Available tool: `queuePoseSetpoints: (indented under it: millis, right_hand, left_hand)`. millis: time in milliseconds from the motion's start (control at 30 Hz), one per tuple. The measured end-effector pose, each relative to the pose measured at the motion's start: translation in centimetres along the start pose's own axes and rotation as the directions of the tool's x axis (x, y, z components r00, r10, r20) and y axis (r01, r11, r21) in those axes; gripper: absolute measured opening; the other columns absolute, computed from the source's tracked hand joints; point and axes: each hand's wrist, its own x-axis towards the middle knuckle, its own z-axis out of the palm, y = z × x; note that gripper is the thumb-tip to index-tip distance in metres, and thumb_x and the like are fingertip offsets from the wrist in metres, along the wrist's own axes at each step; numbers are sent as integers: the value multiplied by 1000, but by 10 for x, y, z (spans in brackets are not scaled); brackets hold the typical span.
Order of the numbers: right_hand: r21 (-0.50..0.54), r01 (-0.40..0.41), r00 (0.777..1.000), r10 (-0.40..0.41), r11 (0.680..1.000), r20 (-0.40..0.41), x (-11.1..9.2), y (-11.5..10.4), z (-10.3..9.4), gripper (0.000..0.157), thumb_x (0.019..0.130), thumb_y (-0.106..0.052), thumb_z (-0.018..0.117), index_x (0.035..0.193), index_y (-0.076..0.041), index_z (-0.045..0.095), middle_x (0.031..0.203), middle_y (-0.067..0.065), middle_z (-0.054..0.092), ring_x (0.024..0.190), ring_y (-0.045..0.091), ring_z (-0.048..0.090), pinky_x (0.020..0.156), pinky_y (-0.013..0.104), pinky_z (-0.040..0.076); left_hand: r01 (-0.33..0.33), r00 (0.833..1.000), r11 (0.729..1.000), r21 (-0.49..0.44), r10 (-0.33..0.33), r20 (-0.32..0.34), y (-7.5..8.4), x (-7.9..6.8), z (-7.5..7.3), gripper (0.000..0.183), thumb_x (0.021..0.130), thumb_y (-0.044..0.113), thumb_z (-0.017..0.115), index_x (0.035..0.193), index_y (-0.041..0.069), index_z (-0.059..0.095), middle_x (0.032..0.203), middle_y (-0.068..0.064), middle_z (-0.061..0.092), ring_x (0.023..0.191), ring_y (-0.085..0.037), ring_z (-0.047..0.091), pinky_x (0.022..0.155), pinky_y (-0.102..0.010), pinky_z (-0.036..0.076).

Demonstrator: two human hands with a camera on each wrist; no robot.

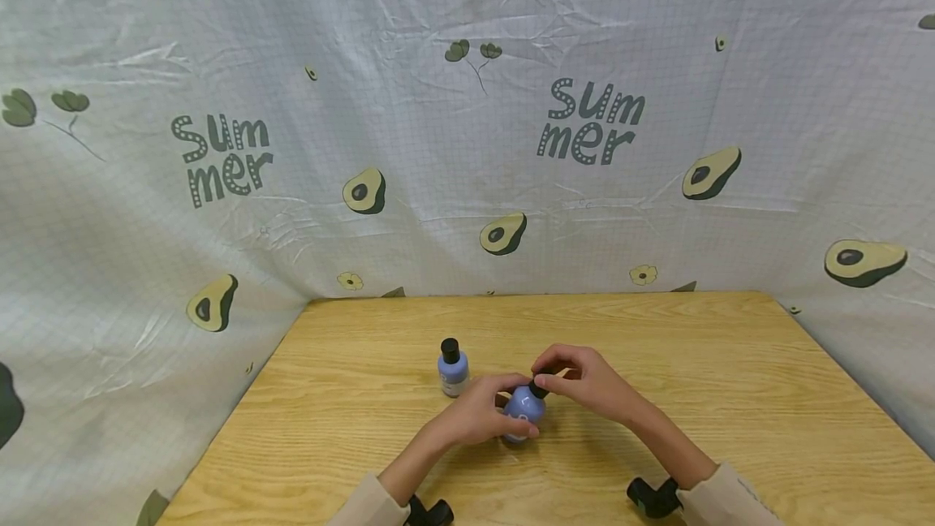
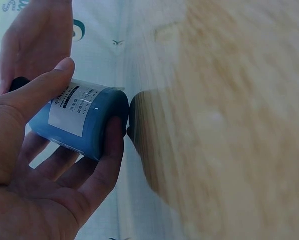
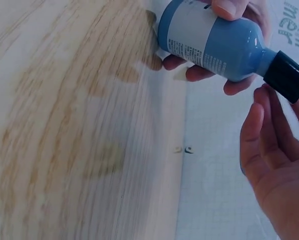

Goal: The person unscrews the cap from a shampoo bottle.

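Your left hand (image 1: 478, 414) is gripping the bottle (image 1: 526, 403), your right hand (image 1: 590, 381) pinching its cap (image 3: 287, 76) — a slackening left grip risks slipping.

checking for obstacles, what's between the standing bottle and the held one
In the head view, the left hand lies between the standing bottle and the held bottle, which it grips.

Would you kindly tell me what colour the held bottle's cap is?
The cap is black, best seen in the right wrist view.
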Motion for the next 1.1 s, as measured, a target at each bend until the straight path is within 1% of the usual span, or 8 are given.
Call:
queuePoseSetpoints:
  millis: [133, 233, 467, 567, 667, 833, 967, 1100]
  right_hand:
    - [-60, -26, 999, 25, 998, -22, 0, -1, -1, 17, 103, -23, 65, 111, -10, 72, 104, 6, 72, 91, 8, 67, 78, 28, 57]
    - [-67, -23, 1000, 22, 997, -12, 0, 0, -2, 18, 103, -22, 65, 109, -7, 72, 102, 7, 72, 89, 9, 66, 76, 28, 57]
    - [23, 44, 998, -45, 999, 49, -1, 1, -3, 21, 103, -13, 62, 117, 2, 69, 111, 17, 70, 97, 8, 66, 82, 29, 59]
    - [57, 71, 995, -75, 996, 65, -1, 2, -2, 21, 102, -10, 61, 118, 2, 68, 113, 20, 69, 99, 8, 66, 84, 28, 60]
    - [73, 79, 994, -84, 994, 66, 0, 3, -1, 20, 103, -10, 61, 117, 2, 68, 112, 21, 68, 99, 8, 66, 84, 29, 60]
    - [47, 33, 999, -35, 998, 35, 1, 1, 1, 17, 104, -16, 62, 113, -4, 71, 109, 15, 70, 97, 9, 66, 83, 30, 59]
    - [-3, -2, 1000, 2, 1000, 1, 0, -1, 1, 18, 104, -19, 63, 113, -6, 71, 108, 11, 71, 96, 9, 66, 82, 29, 58]
    - [-47, -35, 999, 34, 998, -27, -1, -3, 0, 19, 102, -23, 66, 110, -7, 70, 103, 6, 70, 90, 9, 65, 79, 28, 56]
  left_hand:
    - [0, 1000, 1000, 0, 0, 1, 0, 0, 0, 54, 89, 25, 83, 139, 27, 64, 134, 3, 68, 116, -7, 65, 99, -26, 54]
    - [5, 1000, 1000, -2, -5, 2, -1, 0, 0, 54, 89, 26, 83, 139, 28, 64, 132, 3, 69, 115, -7, 66, 97, -24, 54]
    - [0, 1000, 1000, -2, 0, 9, -1, 0, -1, 51, 89, 26, 83, 136, 27, 65, 131, 3, 69, 114, -6, 66, 96, -22, 54]
    - [-8, 1000, 1000, -5, 8, 15, -2, 1, 0, 49, 89, 27, 83, 135, 26, 66, 129, 4, 69, 112, -4, 66, 96, -22, 54]
    - [-13, 1000, 1000, -11, 13, 18, -3, 1, 0, 50, 89, 26, 83, 136, 25, 65, 128, 3, 69, 111, -4, 66, 95, -22, 55]
    - [-13, 1000, 1000, -13, 13, 17, -3, 1, 0, 52, 89, 26, 83, 137, 26, 65, 129, 4, 69, 111, -3, 66, 96, -23, 54]
    - [-12, 1000, 1000, -10, 12, 14, -3, 1, 0, 52, 89, 26, 83, 138, 27, 64, 130, 4, 69, 112, -4, 65, 97, -23, 54]
    - [-4, 1000, 1000, -15, 4, 13, -1, 1, 0, 53, 89, 25, 83, 139, 27, 64, 133, 3, 68, 114, -5, 65, 96, -22, 54]
